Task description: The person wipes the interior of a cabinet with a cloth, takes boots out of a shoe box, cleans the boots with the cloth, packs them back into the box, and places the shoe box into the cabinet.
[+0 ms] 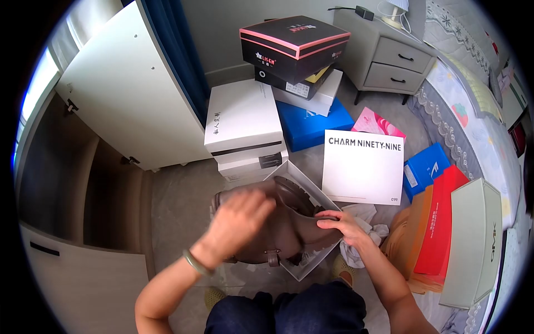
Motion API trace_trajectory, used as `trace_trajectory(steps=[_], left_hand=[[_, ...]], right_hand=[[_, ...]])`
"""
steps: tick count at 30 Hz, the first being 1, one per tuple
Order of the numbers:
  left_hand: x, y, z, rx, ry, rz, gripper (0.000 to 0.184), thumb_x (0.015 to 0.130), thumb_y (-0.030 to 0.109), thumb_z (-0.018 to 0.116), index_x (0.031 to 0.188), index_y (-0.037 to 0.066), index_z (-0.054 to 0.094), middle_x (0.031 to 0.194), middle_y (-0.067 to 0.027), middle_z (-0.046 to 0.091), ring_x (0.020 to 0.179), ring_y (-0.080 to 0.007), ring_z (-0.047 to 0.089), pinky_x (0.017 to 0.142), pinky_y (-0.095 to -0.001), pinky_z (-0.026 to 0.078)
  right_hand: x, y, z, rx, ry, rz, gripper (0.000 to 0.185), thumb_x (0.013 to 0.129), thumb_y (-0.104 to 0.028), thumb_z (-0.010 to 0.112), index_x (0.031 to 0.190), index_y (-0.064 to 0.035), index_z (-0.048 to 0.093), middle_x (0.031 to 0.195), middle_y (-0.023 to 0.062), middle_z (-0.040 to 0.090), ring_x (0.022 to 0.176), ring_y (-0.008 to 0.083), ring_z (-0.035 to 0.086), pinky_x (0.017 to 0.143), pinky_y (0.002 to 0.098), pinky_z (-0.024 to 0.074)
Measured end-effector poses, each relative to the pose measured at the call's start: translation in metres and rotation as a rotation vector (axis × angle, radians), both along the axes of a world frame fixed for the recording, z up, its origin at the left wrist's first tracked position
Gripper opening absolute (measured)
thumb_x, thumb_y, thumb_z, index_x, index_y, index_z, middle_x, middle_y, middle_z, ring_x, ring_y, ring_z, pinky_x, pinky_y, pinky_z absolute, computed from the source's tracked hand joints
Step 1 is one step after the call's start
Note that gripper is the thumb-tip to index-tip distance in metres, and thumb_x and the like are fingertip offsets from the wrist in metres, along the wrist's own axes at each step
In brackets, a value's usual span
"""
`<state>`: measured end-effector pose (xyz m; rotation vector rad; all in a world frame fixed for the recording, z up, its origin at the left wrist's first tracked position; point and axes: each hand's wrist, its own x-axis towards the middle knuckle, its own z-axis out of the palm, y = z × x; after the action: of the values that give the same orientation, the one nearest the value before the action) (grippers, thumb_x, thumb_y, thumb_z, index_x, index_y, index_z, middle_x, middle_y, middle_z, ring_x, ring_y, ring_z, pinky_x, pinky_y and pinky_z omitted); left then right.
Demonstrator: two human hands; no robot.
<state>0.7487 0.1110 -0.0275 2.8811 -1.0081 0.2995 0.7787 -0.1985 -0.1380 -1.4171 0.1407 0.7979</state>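
Note:
A brown leather boot [289, 228] with a buckled strap lies over an open white shoebox [303, 271] on the floor in front of me. My right hand [342, 225] grips the edge of its shaft, thumb on top. My left hand [239, 221] is over the boot's other end, smeared by motion; whether its fingers hold or only touch the leather I cannot tell. Under the boot, a second brown boot [292, 192] shows in part inside the box. A bangle [197, 263] circles my left wrist.
Stacked white boxes [245, 117], a black box [295, 47] and a blue box [311, 122] stand beyond. A white lid [362, 167], crumpled paper [361, 245], a red box [439, 222] and a grey-green box [473, 239] sit right, beside the bed. An open cabinet [105, 189] is left.

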Motion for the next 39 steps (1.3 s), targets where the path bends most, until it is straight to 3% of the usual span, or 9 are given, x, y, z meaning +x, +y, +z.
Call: trace_trajectory(steps=[4, 8, 13, 15, 28, 30, 33, 36, 39], left_hand=[[-0.05, -0.03, -0.026, 0.081, 0.017, 0.059, 0.076, 0.077, 0.056, 0.067, 0.131, 0.004, 0.053, 0.133, -0.0204, 0.051, 0.114, -0.0334, 0.055, 0.095, -0.0417, 0.046], [-0.06, -0.042, -0.038, 0.197, 0.026, 0.144, 0.099, 0.065, 0.059, 0.073, 0.139, 0.002, 0.044, 0.142, -0.0195, 0.041, 0.127, -0.032, 0.044, 0.106, -0.0448, 0.038], [-0.059, -0.042, -0.061, 0.189, -0.189, 0.087, 0.081, 0.069, 0.036, 0.073, 0.138, 0.005, 0.046, 0.133, -0.0138, 0.049, 0.123, -0.029, 0.049, 0.106, -0.0441, 0.039], [-0.057, -0.039, -0.061, 0.047, -0.197, 0.044, 0.058, 0.083, 0.019, 0.055, 0.139, 0.006, 0.047, 0.13, -0.0141, 0.052, 0.119, -0.0281, 0.053, 0.102, -0.0421, 0.043], [-0.068, -0.03, -0.089, 0.111, -0.409, -0.037, 0.059, 0.088, 0.025, 0.054, 0.145, 0.018, 0.039, 0.129, -0.0069, 0.052, 0.11, -0.0203, 0.054, 0.096, -0.0365, 0.042], [-0.057, -0.025, -0.072, 0.018, -0.323, -0.035, 0.059, 0.087, 0.022, 0.054, 0.144, 0.018, 0.04, 0.125, -0.0075, 0.054, 0.106, -0.0226, 0.056, 0.092, -0.0376, 0.043], [-0.033, -0.016, -0.034, -0.355, 0.045, 0.047, 0.09, 0.048, 0.022, 0.082, 0.132, 0.012, 0.05, 0.12, -0.0124, 0.053, 0.106, -0.0314, 0.053, 0.092, -0.0449, 0.039], [-0.015, -0.013, -0.016, -0.6, 0.098, 0.174, 0.092, 0.046, 0.019, 0.08, 0.131, 0.005, 0.047, 0.116, -0.0167, 0.053, 0.105, -0.0374, 0.052, 0.092, -0.0444, 0.041], [0.002, -0.012, -0.004, -1.046, 0.425, 0.217, 0.084, 0.057, 0.019, 0.081, 0.131, 0.005, 0.045, 0.121, -0.0124, 0.051, 0.118, -0.0291, 0.048, 0.101, -0.0401, 0.038]], right_hand=[[-0.008, -0.008, -0.005, -0.006, 0.175, -0.1, 0.048, 0.075, -0.035, 0.081, 0.112, -0.0059, 0.069, 0.106, 0.0067, 0.067, 0.102, 0.0173, 0.06, 0.09, 0.0321, 0.0435], [-0.014, -0.012, 0.008, -0.011, 0.267, -0.077, 0.056, 0.077, -0.042, 0.078, 0.116, -0.0043, 0.065, 0.108, 0.0093, 0.067, 0.103, 0.0192, 0.06, 0.087, 0.0342, 0.0481], [-0.02, -0.01, 0.03, -0.034, 0.339, 0.003, 0.062, 0.078, -0.049, 0.076, 0.115, -0.0014, 0.062, 0.108, 0.0118, 0.065, 0.1, 0.0209, 0.061, 0.074, 0.0374, 0.0548], [-0.022, -0.011, 0.034, -0.044, 0.355, -0.011, 0.062, 0.078, -0.05, 0.076, 0.115, -0.0027, 0.062, 0.106, 0.0109, 0.065, 0.098, 0.0207, 0.061, 0.072, 0.0378, 0.0546], [-0.041, -0.009, 0.04, -0.028, 0.406, 0.036, 0.054, 0.083, -0.061, 0.063, 0.104, -0.0113, 0.064, 0.099, 0.0056, 0.066, 0.085, 0.0188, 0.063, 0.061, 0.037, 0.052], [-0.038, -0.015, 0.054, 0.033, 0.411, 0.009, 0.057, 0.085, -0.063, 0.059, 0.106, -0.01, 0.063, 0.102, 0.0073, 0.067, 0.085, 0.02, 0.064, 0.06, 0.037, 0.0523], [-0.025, -0.039, 0.047, 0.264, 0.475, 0.003, 0.066, 0.09, -0.065, 0.048, 0.115, -0.0052, 0.06, 0.112, 0.0123, 0.067, 0.083, 0.0232, 0.067, 0.058, 0.0373, 0.0529], [-0.02, -0.042, 0.047, 0.179, 0.223, -0.09, 0.062, 0.093, -0.057, 0.047, 0.122, -0.0031, 0.057, 0.112, 0.0143, 0.066, 0.092, 0.0219, 0.064, 0.07, 0.0339, 0.0519], [-0.023, -0.043, 0.023, 0.102, 0.182, -0.19, 0.056, 0.094, -0.053, 0.049, 0.121, -0.0041, 0.057, 0.113, 0.0129, 0.065, 0.098, 0.0209, 0.061, 0.082, 0.0332, 0.0482]])
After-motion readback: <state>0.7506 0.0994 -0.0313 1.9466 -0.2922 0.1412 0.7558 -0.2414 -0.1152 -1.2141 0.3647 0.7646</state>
